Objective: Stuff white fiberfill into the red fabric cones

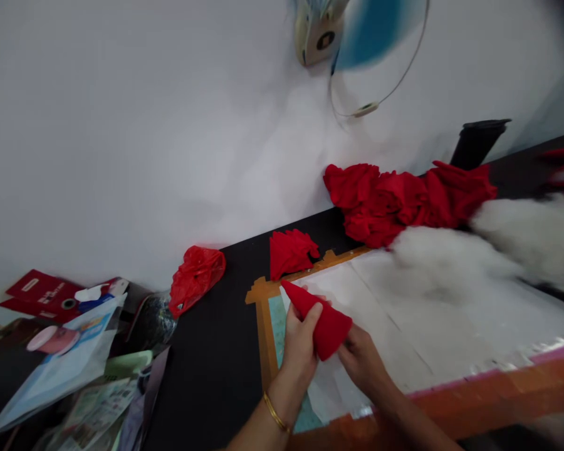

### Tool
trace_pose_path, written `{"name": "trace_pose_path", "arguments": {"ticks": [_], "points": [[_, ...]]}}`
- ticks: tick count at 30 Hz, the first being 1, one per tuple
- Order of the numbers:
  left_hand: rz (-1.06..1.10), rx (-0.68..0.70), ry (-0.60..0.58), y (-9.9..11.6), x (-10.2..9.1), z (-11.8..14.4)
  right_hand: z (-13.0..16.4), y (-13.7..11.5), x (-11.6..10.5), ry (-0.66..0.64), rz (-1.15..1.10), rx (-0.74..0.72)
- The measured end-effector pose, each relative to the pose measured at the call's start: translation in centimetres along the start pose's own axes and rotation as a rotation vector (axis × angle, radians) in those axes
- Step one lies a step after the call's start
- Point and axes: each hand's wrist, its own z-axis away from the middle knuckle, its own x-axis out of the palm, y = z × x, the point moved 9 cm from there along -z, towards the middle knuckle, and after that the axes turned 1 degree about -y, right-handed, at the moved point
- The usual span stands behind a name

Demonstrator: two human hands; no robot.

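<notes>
A red fabric cone (323, 321) is held between both hands over the white sheet (404, 313) on the table. My left hand (299, 341), with a gold bangle at the wrist, grips the cone's narrow end. My right hand (363, 362) holds the cone's wide end from below. Just beyond the cone lies a small stack of flat red fabric pieces (291, 252). White stuffing fluff (455, 260) spreads over the sheet to the right.
A big heap of red fabric (404, 200) lies against the white wall. A red plastic bag (195, 277) sits on the black tabletop (207, 363). Papers and packets (66, 351) clutter the left. A fan (352, 31) hangs above. A black cylinder (477, 143) stands behind the heap.
</notes>
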Motion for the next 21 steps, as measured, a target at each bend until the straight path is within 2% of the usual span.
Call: {"name": "trace_pose_path", "arguments": {"ticks": [3, 5, 9, 12, 16, 18, 21], "points": [[0.112, -0.020, 0.127, 0.3, -1.0, -0.7, 0.8, -1.1, -0.8, 0.065, 0.161, -0.055], [0.172, -0.037, 0.165, 0.3, -1.3, -0.9, 1.4, -2.3, -1.0, 0.069, 0.279, -0.160], [0.137, -0.105, 0.117, -0.6, -0.8, -0.5, 1.9, -3.4, 1.2, -0.063, 0.470, -0.365], [0.034, -0.101, 0.051, -1.4, 0.1, 0.5, 1.3, -1.9, 2.7, -0.112, 0.559, -0.341], [-0.010, -0.073, -0.003, -2.2, 0.6, 1.6, 0.5, 0.3, 3.0, -0.126, 0.562, -0.220], [-0.014, -0.087, -0.004, -2.4, 0.4, 1.7, 0.6, 0.2, 2.8, -0.152, 0.567, -0.255], [0.039, -0.171, 0.038, -2.8, -0.5, 1.5, 1.3, -1.6, 2.7, -0.221, 0.569, -0.425]]}}
